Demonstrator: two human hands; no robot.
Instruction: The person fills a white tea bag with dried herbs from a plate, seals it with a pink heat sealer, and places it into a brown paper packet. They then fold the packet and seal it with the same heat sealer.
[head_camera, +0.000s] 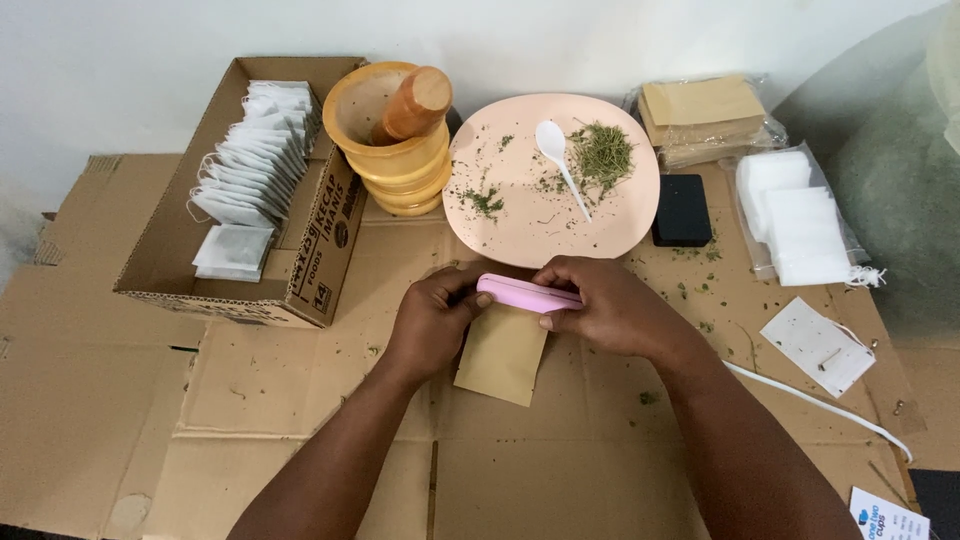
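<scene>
Cardboard box (330, 250) of white sachets (250, 170)

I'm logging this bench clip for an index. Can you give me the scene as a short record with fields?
left hand: holds the pink handheld sealer and steadies the pouch
right hand: presses on the sealer
brown paper pouch: top edge under the sealer
pink plate: dried herbs, white spoon
wooden mortar and pestle: left of plate
cardboard box: filled tea bags
surface: flattened cardboard
</scene>
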